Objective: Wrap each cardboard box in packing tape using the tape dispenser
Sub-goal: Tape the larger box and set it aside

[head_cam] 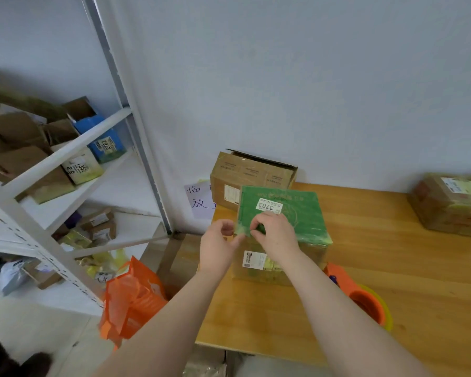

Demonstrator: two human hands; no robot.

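Green-topped box [297, 213] looks taped (tape dispenser [367, 306] idle); right hand [275, 236] pinches its corner, left hand [218, 247] curls alongside, hold unclear. Open box [250, 172] behind awaits.

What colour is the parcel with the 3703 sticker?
Green. The parcel shows best in the head view.

A green box [283, 216] bearing a white label [269, 205] sits on the honey-toned, wood-grained table [392, 268], with a brown carton [252, 172] far behind, an orange tape dispenser [365, 300] near right and an orange bag [131, 295] left.
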